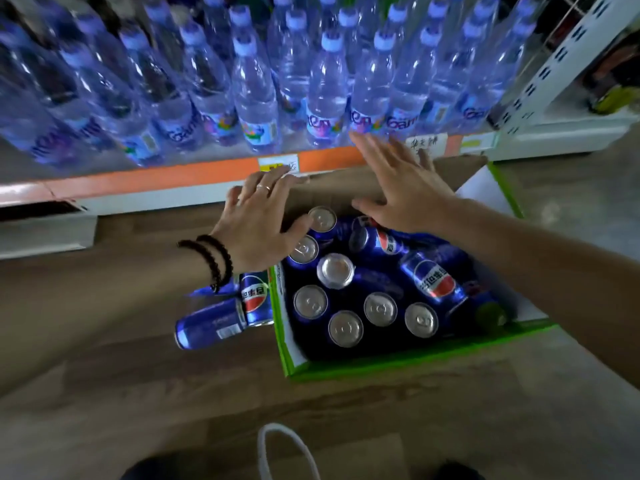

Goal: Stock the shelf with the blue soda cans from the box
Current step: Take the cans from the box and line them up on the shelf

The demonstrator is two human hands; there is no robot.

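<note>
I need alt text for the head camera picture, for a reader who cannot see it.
Two open hands, left hand and right hand, reach over a green-edged cardboard box of blue soda cans on the floor. Two more cans lie outside the box, before a shelf of water bottles.

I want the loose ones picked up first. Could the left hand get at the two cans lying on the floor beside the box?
Probably yes. The two cans lie in the open left of the box, just below the left hand, which holds nothing.
</note>
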